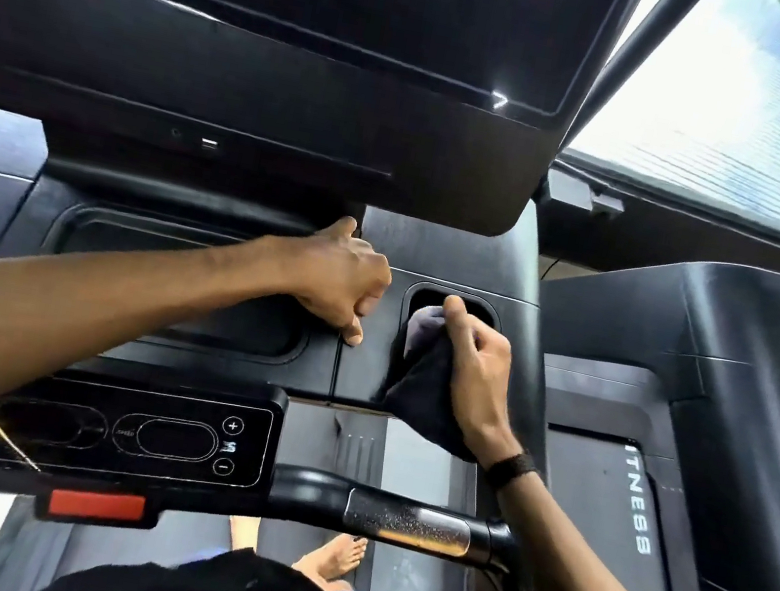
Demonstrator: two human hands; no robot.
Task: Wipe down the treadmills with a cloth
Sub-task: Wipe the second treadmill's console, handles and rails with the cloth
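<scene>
From above, I look down on a black treadmill console [457, 255]. My right hand [475, 362] grips a dark cloth [421, 400], fingers curled round it, and pushes its upper end into the cup-holder recess [428, 302] near the console's right edge. The rest of the cloth trails toward me over the console's near edge. My left hand [344, 277] rests on the console between the wide central tray [125, 248] and that recess, fingers loosely curled, one fingertip touching the surface, the thumb stretched up toward the base of the screen housing. It holds nothing.

The screen [427, 15] above shows a green "QUICK START" box. Nearer me lie a control panel [144, 434] with plus and minus keys, a red stop tab [95, 504], and a handlebar [391, 514] whose metal sensor patch looks speckled with droplets or dust.

I judge the job to be in mid-course: the cup holder is being wiped now. Whether the tray, panel or screen have been done I cannot tell. The speckled handlebar looks unwiped, and a second treadmill [731, 355] on the right seems still to be done.
</scene>
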